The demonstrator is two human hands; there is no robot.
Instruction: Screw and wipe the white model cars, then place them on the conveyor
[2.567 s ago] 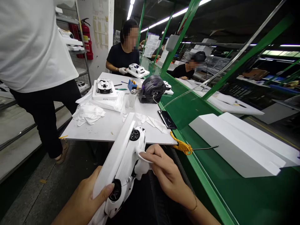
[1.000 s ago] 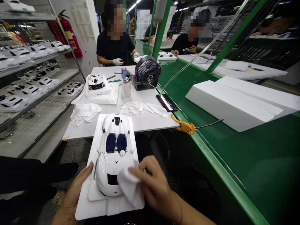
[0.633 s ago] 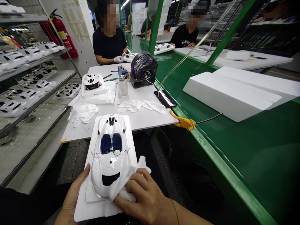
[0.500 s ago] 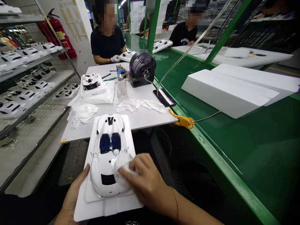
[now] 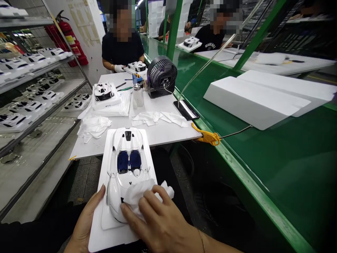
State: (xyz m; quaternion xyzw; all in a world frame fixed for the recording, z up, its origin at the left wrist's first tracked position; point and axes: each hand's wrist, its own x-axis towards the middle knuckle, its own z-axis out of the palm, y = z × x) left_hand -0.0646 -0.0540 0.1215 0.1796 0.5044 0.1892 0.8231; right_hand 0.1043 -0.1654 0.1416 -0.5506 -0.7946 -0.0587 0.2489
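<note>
A white model car (image 5: 126, 165) with blue seats sits on a white tray (image 5: 105, 232) over my lap, nose toward me. My left hand (image 5: 85, 225) grips the tray's near left edge, thumb on top. My right hand (image 5: 160, 225) presses a white cloth (image 5: 137, 193) onto the car's front, fingers curled over the cloth.
A white table (image 5: 158, 131) ahead carries another model car (image 5: 104, 91), cloths, a small bottle (image 5: 138, 96), a black fan (image 5: 162, 75) and a phone (image 5: 185, 109). Racks of model cars (image 5: 26, 105) stand left. A green conveyor (image 5: 263, 147) with white foam blocks (image 5: 252, 100) runs right. Two people sit beyond.
The car and tray went from tilted on edge to lying flat. My right hand kept rubbing the cloth over the car's front, shifting left and nearer.
</note>
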